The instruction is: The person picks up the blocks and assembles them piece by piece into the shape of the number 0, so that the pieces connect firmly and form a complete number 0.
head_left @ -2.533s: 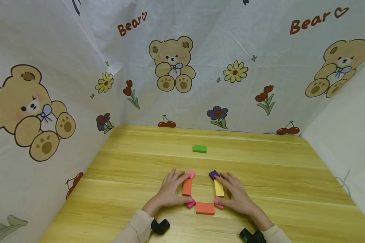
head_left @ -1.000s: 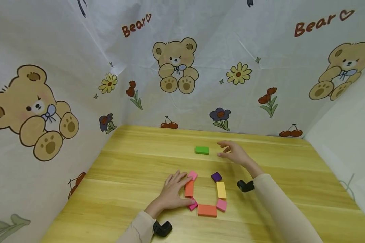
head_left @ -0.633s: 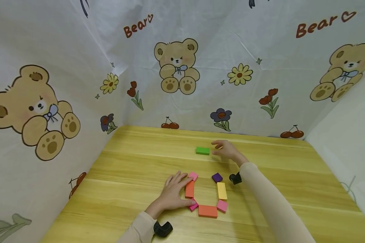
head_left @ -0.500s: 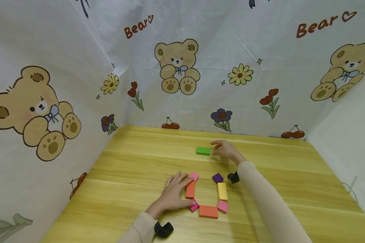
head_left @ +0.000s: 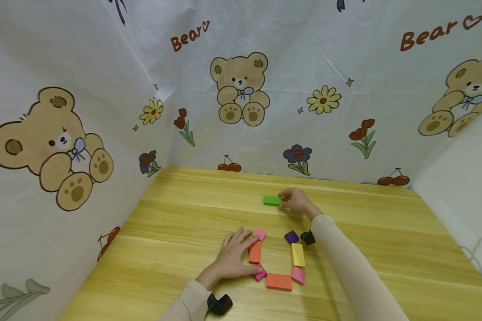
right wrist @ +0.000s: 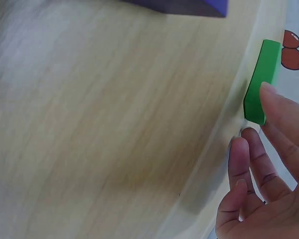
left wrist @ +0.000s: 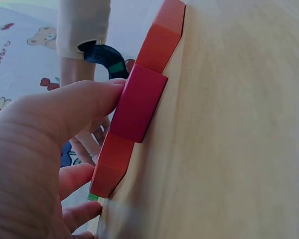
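My right hand [head_left: 296, 201] pinches the right end of a green block [head_left: 272, 200] at the back of the table, thumb on the near side. In the right wrist view the thumb lies against the green block [right wrist: 261, 82], and the other fingers curl loosely below it. My left hand [head_left: 231, 257] rests spread beside the left row of blocks. Its thumb touches a magenta block [left wrist: 139, 103], and its index finger reaches the light pink block [head_left: 260, 234]. An orange-red block [head_left: 255, 252] stands between these two.
Another orange-red block [head_left: 279, 281] lies at the front of the outline. Along the right side are a pink block [head_left: 298, 274], a yellow block [head_left: 298, 255] and a purple block [head_left: 291, 236]. A bear-print cloth [head_left: 193, 89] rises behind the wooden table [head_left: 193, 209].
The right hand has left the yellow and pink blocks, reached back to the green block and taken its right end. The left hand has stayed at the left row; the head view has shifted slightly.
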The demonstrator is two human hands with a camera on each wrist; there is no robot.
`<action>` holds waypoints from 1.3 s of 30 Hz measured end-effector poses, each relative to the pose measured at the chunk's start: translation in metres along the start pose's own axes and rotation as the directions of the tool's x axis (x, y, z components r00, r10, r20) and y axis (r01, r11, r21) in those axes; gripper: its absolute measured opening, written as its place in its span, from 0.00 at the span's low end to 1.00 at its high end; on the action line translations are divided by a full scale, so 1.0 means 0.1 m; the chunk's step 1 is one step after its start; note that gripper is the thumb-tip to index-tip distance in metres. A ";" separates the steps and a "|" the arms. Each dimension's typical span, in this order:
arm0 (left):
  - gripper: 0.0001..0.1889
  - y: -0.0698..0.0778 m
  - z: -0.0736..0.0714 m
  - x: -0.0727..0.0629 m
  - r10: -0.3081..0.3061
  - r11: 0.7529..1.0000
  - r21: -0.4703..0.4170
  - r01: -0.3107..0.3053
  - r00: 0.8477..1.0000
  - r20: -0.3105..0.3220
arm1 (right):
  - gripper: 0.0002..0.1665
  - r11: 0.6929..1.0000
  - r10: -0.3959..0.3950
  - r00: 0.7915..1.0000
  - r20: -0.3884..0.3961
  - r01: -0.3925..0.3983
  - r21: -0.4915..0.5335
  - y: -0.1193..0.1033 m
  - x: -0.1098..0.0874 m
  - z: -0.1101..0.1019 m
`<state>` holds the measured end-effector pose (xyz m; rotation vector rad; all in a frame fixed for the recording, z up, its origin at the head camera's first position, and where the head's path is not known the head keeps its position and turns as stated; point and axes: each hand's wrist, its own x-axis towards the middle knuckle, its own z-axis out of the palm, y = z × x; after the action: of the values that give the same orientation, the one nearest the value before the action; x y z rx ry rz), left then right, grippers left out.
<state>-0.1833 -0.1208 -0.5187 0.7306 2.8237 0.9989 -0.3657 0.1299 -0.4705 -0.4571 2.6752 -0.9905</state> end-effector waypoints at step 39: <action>0.46 0.03 -0.03 0.00 0.013 1.000 0.004 -0.013 1.000 -0.003 | 0.17 0.975 -0.222 0.975 0.016 0.222 -0.017 0.07 -0.45 0.00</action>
<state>-0.1823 -0.1205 -0.5143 0.7492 2.8284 0.9972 -0.3257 0.1515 -0.4691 -0.7785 2.6654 -1.0162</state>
